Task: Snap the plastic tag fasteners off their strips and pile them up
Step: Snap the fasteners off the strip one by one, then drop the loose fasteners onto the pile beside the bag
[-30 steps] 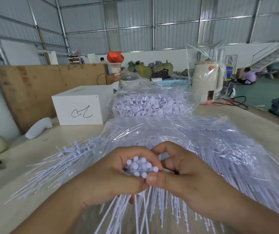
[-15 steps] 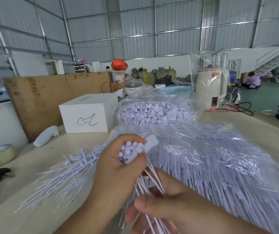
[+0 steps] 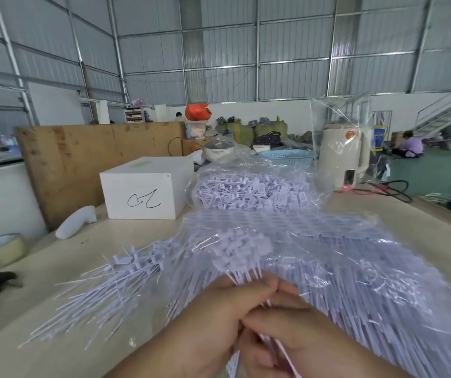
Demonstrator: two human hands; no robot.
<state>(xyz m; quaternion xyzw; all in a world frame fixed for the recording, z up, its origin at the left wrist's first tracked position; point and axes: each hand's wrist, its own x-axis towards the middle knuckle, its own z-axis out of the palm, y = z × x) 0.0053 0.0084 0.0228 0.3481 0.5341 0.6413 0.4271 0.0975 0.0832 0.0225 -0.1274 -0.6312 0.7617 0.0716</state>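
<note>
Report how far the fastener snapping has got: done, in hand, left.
Done: a loose heap of pale lilac plastic tag fasteners lies spread on the beige tabletop, left of the hands. In hand: the left hand and right hand together grip a bundle of fasteners, heads pointing up. Left: plenty, judging by the clear plastic bag of unsnapped strips and a second filled bag behind it.

The fasteners point(image 3: 137, 271) are all pale lilac-white, same for the bagged ones point(image 3: 251, 192). White box point(image 3: 148, 192) with a black scribble on it, beige table point(image 3: 410, 222), brown board point(image 3: 88, 159), blue lattice basket point(image 3: 287, 156), cream kettle point(image 3: 344, 156), orange bag point(image 3: 197, 111).
</note>
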